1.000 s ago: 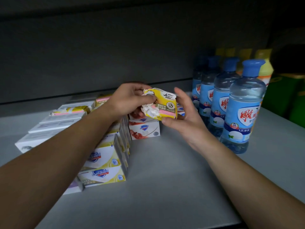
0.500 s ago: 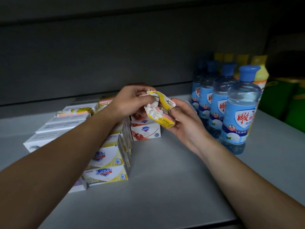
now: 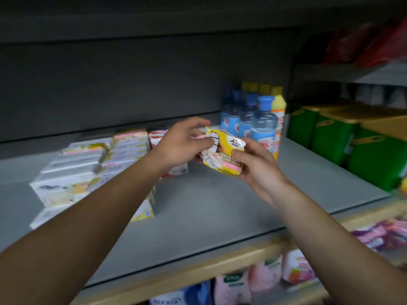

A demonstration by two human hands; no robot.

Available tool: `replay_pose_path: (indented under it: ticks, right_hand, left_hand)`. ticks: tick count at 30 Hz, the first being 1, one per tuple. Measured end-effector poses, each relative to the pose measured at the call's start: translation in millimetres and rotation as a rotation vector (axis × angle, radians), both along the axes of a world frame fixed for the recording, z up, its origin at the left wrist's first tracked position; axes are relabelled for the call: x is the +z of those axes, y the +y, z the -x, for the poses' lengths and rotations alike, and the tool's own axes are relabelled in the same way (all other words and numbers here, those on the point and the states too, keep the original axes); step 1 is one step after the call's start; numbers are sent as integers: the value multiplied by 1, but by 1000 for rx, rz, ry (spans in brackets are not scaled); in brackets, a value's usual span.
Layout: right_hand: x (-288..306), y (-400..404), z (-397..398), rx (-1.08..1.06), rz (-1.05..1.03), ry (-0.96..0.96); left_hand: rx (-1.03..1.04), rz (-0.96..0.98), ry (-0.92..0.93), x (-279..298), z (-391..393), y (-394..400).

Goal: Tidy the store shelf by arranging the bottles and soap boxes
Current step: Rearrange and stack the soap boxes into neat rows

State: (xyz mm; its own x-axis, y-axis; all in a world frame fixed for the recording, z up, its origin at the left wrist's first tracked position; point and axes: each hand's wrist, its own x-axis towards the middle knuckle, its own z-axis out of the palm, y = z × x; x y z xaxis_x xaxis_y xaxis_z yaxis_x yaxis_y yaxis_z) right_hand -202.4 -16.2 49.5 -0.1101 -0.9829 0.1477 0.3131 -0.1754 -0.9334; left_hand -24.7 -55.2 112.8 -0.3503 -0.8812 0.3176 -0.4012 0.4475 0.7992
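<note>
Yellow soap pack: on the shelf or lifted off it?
Lifted. The yellow soap pack is held above the shelf between the left hand and right hand.

I see a small yellow soap packet with a pink band and crumpled white wrapper end [image 3: 222,154] held tilted above the middle of the grey shelf [image 3: 209,208]. Rows of white and yellow cardboard soap boxes [image 3: 88,170] lie stacked flat along the shelf's left side, reaching toward its back edge. Clear plastic bottles with blue caps and blue labels [image 3: 253,122] stand upright in a line near the back right.
</note>
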Motion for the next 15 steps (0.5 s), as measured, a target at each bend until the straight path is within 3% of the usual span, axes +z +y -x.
replay_pose_path:
  ticks: [4,9,12,15]
  right_hand:
    - [-14,38,55,-192,-38,83]
    - [-36,58,138,-565,-138,436]
    - [-47,63,178,-671,-178,754]
    - [-54,66,203,-736,-216,1034]
  left_hand:
    - [-3,-49,88,-47,33,17]
    - [41,116,-282,-109,62,27]
    - [53,217,-553,-129,67,32]
    - [57,221,-664,-136,70,33]
